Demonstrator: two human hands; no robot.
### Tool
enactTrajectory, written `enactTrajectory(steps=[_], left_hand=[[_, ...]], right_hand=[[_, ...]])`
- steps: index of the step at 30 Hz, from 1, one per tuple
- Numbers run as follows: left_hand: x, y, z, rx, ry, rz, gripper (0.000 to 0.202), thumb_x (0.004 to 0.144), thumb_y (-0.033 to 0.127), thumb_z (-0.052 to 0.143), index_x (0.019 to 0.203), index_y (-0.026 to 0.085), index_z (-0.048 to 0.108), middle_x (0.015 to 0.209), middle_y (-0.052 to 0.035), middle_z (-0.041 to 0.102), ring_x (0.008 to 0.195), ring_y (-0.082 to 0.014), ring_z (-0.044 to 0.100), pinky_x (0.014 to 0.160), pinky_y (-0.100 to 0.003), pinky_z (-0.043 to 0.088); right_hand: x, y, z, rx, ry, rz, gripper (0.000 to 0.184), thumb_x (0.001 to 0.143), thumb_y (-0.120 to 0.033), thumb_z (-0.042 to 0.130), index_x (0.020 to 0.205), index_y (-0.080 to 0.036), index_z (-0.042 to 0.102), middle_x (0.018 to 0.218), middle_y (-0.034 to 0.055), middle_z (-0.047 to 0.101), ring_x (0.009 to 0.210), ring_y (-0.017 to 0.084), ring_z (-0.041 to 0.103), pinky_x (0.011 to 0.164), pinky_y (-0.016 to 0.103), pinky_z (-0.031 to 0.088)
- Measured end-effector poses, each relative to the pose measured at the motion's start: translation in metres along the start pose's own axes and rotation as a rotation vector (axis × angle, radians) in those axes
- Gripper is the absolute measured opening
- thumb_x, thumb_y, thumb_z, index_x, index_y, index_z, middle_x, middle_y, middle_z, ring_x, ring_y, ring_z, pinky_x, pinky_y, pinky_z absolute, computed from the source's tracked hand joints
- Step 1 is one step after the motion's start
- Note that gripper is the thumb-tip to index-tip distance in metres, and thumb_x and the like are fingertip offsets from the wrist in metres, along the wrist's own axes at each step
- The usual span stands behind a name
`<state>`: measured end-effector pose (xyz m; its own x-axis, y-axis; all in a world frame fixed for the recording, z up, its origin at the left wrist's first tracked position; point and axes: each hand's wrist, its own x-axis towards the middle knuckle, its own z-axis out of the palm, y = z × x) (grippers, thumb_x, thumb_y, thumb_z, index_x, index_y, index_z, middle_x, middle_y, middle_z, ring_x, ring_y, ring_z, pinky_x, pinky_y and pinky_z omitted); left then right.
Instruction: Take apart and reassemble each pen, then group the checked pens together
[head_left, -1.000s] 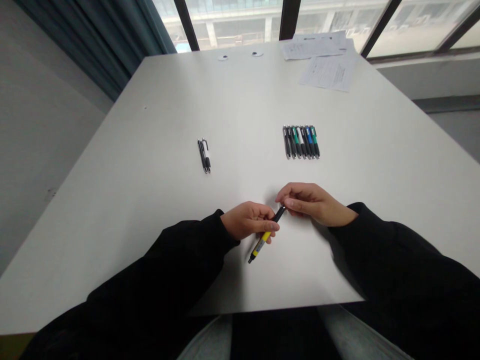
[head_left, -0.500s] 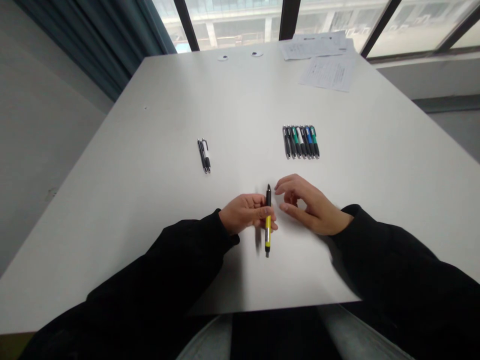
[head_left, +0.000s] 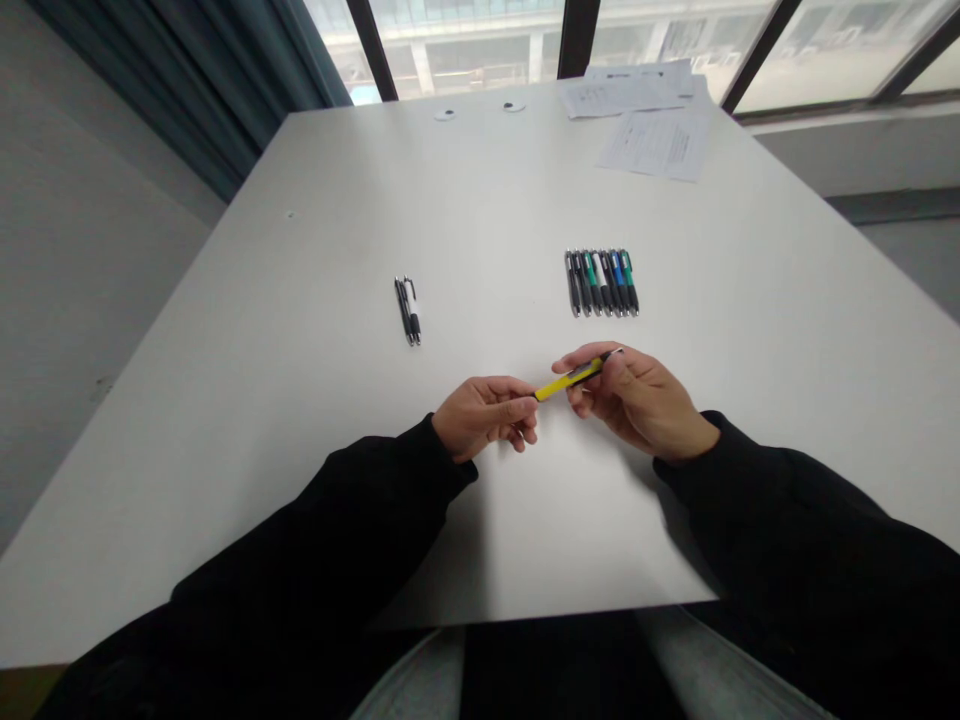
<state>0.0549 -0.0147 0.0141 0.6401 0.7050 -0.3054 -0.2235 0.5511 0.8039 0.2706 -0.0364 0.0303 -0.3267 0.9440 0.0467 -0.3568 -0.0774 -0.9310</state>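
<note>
The right hand has its grip clamped on a yellow-and-black click pen, which lies crosswise between both hands. The pen's yellow end sits at the curled left hand; whether that grip holds it cannot be determined. On the white bench, measured from the hands: two black-and-white pens at 10 o'clock, a tight row of black, green, white and blue pens at 1 o'clock, printed white paper sheets further out at 1 o'clock. A dark teal curtain hangs at 11 o'clock; tall glazed windows stand at 12 o'clock.

Soft daylight through the windows, bowed edges
</note>
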Motion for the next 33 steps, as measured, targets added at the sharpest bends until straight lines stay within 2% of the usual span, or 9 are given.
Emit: enactTrajectory(steps=[3,5,9,18,22,24,26,28,33], left_hand=[[-0.004,-0.002,0.006,0.222,-0.073,-0.054,0.039,0.075,0.044,0.078,0.088,0.008,0.068,0.069,-0.0067,0.069,0.055,-0.0160,0.068,0.050,-0.025,0.054],[-0.005,-0.004,0.009,0.305,-0.096,-0.064,0.042,0.077,0.049,0.075,0.085,0.008,0.067,0.072,-0.0090,0.071,0.057,-0.0162,0.068,0.052,-0.025,0.054],[-0.006,-0.005,0.011,0.347,-0.116,-0.074,0.044,0.077,0.052,0.073,0.086,0.010,0.067,0.074,-0.0094,0.072,0.059,-0.0157,0.069,0.053,-0.025,0.054],[-0.005,-0.007,0.010,0.288,-0.107,-0.097,0.047,0.074,0.054,0.075,0.085,0.010,0.064,0.073,-0.0088,0.071,0.062,-0.0167,0.070,0.058,-0.027,0.057],[0.002,-0.010,0.011,0.160,0.136,-0.037,0.048,0.070,0.053,0.078,0.087,0.013,0.057,0.077,-0.0072,0.073,0.064,-0.0194,0.072,0.059,-0.030,0.058],[0.007,-0.013,0.012,0.118,0.280,0.054,0.046,0.072,0.051,0.077,0.086,0.014,0.054,0.077,-0.0058,0.073,0.065,-0.0168,0.071,0.063,-0.028,0.057],[0.014,-0.015,0.013,0.135,0.356,0.147,0.043,0.074,0.050,0.076,0.086,0.014,0.055,0.074,-0.0037,0.072,0.061,-0.0133,0.067,0.059,-0.024,0.053],[0.021,-0.016,0.016,0.243,0.398,0.215,0.039,0.078,0.049,0.073,0.086,0.014,0.057,0.068,-0.0019,0.070,0.056,-0.0110,0.062,0.054,-0.021,0.047],[0.040,-0.014,0.019,0.435,0.479,0.245,0.034,0.080,0.048,0.069,0.083,0.015,0.062,0.066,-0.0020,0.068,0.057,-0.0132,0.059,0.052,-0.022,0.043]], right_hand=[[0.003,-0.004,-0.002,0.155,-0.032,0.168,0.044,0.095,-0.059,0.046,0.095,-0.018,0.063,0.096,0.0071,0.069,0.060,0.011,0.060,0.056,0.026,0.051],[0.003,-0.006,-0.002,0.203,-0.058,0.231,0.041,0.096,-0.054,0.044,0.089,-0.017,0.061,0.087,0.0051,0.067,0.056,0.010,0.057,0.055,0.026,0.049],[0.003,-0.007,-0.001,0.215,-0.056,0.278,0.025,0.093,-0.038,0.048,0.085,-0.016,0.057,0.081,0.0038,0.063,0.054,0.010,0.053,0.056,0.027,0.045],[0.006,-0.004,-0.002,0.112,0.044,0.264,0.027,0.094,-0.043,0.043,0.099,-0.018,0.054,0.085,0.0041,0.063,0.052,0.010,0.052,0.052,0.025,0.041],[0.002,0.007,0.006,-0.349,0.200,0.070,0.036,0.092,-0.057,0.045,0.093,-0.021,0.050,0.076,-0.0003,0.059,0.053,0.011,0.051,0.048,0.023,0.037],[-0.001,0.014,0.014,-0.822,0.083,0.009,0.036,0.086,-0.052,0.061,0.074,-0.020,0.049,0.061,-0.0026,0.053,0.053,0.012,0.048,0.052,0.024,0.035],[-0.002,0.020,0.022,-1.134,-0.052,-0.035,0.032,0.090,-0.045,0.057,0.073,-0.019,0.054,0.064,0.0006,0.060,0.058,0.014,0.053,0.057,0.026,0.036],[-0.002,0.023,0.030,-1.313,-0.072,-0.049,0.024,0.096,-0.036,0.048,0.090,-0.017,0.060,0.081,0.0055,0.070,0.067,0.016,0.061,0.062,0.027,0.037],[0.009,0.026,0.037,-1.536,0.010,0.053,0.031,0.100,-0.030,0.035,0.097,-0.013,0.062,0.084,0.0092,0.074,0.069,0.020,0.068,0.061,0.029,0.036]])
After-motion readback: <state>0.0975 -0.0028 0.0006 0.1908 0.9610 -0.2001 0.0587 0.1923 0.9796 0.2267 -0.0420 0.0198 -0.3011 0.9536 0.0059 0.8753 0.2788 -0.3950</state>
